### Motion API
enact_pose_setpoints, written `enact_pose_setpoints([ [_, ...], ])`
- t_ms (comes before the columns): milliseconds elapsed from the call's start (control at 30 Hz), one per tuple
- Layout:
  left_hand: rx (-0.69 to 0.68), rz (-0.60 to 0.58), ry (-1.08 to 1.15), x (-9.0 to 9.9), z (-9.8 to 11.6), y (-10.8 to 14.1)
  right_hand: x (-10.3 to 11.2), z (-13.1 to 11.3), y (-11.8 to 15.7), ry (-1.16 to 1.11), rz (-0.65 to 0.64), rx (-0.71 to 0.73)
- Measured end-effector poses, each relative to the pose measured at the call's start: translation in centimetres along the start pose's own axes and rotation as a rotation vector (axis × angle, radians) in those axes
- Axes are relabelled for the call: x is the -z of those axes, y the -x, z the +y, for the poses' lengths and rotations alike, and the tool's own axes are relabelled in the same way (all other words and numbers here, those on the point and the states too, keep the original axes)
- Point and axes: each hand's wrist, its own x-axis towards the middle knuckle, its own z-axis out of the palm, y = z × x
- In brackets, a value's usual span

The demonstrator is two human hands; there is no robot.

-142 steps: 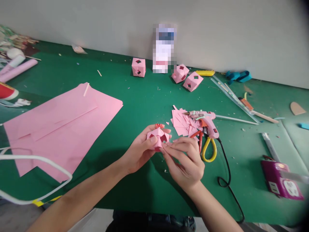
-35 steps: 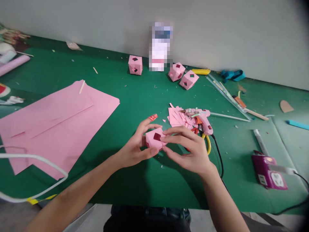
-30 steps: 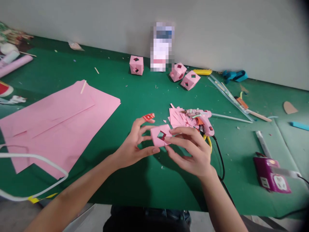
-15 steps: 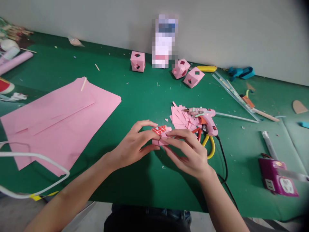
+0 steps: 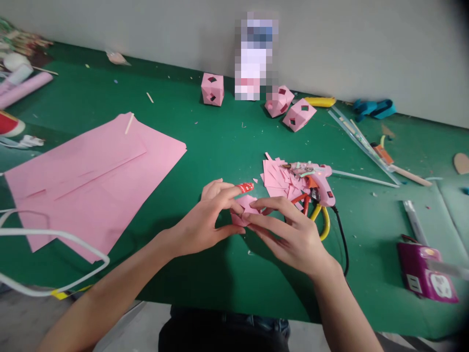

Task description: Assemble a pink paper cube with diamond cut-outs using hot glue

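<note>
- The left hand (image 5: 205,225) and the right hand (image 5: 293,234) are meeting over the green tabletop (image 5: 220,142), both pinching one small pink paper cube (image 5: 245,210) just above the surface.
- From the left fingers (image 5: 229,195) the cube is lying at about 3 o'clock; from the right fingers (image 5: 264,205) it is at about 9 o'clock, so it is sitting squarely between the two sets of fingertips, neither hand being clearly nearer.
- Both sets of fingers are curled partly closed around the cube, thumbs beneath and forefingers on top; a small red sticker (image 5: 245,187) is sitting on the left forefinger tip.
- The cube is looking flattened here, its long axis running roughly left to right; no cut-out window is showing.
- Compared with a second ago, the cube is sitting lower and is more covered by the fingers, its diamond window is out of sight, and the left hand is closed in on it instead of spread open.
- At 2 o'clock from the cube, a pink glue gun (image 5: 315,178) is lying over pink paper scraps (image 5: 274,176).
</note>
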Motion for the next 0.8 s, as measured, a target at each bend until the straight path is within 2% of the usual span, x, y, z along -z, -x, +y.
enact_pose_setpoints([
  [300, 0.026, -0.136, 0.111, 0.0, -0.4, 0.1, 1.1, -0.8, -0.6, -0.090, -0.117, -0.092],
  [467, 0.049, -0.054, 0.157, 0.4, -0.3, -0.3, 1.2, -0.6, -0.7, -0.097, -0.136, -0.114],
  [800, 0.069, 0.057, 0.429, 0.1, -0.5, -0.4, 0.9, -0.4, -0.5, -0.185, -0.042, -0.135],
])
